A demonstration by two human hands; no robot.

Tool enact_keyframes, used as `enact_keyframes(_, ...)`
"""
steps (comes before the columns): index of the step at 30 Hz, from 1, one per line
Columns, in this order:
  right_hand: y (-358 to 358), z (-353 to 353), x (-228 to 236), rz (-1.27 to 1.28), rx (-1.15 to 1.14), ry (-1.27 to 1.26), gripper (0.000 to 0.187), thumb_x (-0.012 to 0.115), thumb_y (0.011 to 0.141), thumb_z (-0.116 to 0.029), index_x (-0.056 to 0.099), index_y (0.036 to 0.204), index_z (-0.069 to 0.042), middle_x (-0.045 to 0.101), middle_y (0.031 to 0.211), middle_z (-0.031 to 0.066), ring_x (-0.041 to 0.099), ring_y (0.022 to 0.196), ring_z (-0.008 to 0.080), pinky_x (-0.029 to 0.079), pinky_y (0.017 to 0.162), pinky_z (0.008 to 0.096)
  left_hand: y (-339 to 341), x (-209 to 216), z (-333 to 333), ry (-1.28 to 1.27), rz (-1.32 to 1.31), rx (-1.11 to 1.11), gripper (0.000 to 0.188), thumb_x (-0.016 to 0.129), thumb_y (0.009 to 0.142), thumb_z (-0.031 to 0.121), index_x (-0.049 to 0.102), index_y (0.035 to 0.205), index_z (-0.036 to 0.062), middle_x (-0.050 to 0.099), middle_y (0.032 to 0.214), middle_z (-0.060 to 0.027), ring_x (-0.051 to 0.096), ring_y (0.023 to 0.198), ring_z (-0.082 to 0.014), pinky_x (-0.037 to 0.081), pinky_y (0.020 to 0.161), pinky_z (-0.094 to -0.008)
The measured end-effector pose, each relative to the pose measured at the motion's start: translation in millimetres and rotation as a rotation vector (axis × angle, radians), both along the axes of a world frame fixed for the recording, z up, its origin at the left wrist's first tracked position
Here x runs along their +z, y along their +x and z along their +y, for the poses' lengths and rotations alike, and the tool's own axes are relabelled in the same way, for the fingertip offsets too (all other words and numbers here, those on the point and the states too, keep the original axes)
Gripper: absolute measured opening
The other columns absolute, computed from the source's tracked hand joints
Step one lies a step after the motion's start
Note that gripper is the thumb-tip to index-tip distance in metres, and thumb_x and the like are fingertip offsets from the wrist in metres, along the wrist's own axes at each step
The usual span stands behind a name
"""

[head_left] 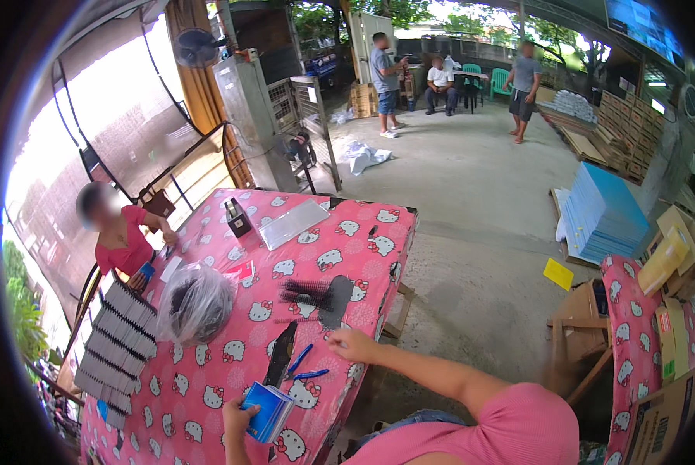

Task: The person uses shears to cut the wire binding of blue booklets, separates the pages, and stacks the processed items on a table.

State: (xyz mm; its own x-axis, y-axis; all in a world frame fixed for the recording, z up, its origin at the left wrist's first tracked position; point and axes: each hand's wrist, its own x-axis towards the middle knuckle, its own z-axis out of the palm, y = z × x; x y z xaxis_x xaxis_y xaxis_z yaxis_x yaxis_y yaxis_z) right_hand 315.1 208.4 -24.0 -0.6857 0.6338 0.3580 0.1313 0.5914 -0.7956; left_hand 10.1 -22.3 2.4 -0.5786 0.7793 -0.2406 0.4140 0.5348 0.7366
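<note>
My left hand (239, 418) is closed on a small stack of blue-covered booklets (265, 409) at the table's near side. Over the right edge of the table, my right hand (350, 346) has its fingers curled together; anything between them is too small to make out. Just beyond it lies a bundle of black spiral binding coils (307, 293), beside a flat dark grey piece (336, 302). Two blue pens (301, 358) rest between my hands, next to a dark torn patch in the pink patterned table cover (231, 353).
A clear plastic bag with dark contents (196, 304) and stacked coil-bound notebooks (116, 341) stand left. Across the table, a co-worker (119, 240) holds a small blue item. A black holder (237, 217) and clear sheets (293, 223) lie farther back. Blue sheets (602, 213) are stacked right.
</note>
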Motion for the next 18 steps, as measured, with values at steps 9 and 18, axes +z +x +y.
enact_keyframes(9,-96,103,-13,-0.155,-0.371,0.486,0.021,0.066,0.074,-0.022,0.06,0.085,-0.004,0.055,0.095,0.0153,0.054,0.091,0.0327,0.044,0.079,0.0438,33,1,2,0.23,0.565,0.049,0.042,0.079,0.054,0.012,0.062,0.092,0.0055,0.062,0.085,-0.0119,0.058,0.083,-0.0304,0.039,0.082,-0.0408)
enact_keyframes(18,-126,126,-6,-0.775,-0.214,0.419,0.018,0.059,0.075,-0.01,0.063,0.091,-0.002,0.057,0.098,0.0206,0.061,0.089,0.035,0.051,0.072,0.0454,52,43,-12,0.276,0.608,0.028,0.029,0.075,0.062,0.013,0.06,0.086,0.0077,0.061,0.081,-0.0072,0.056,0.083,-0.0252,0.032,0.086,-0.0413)
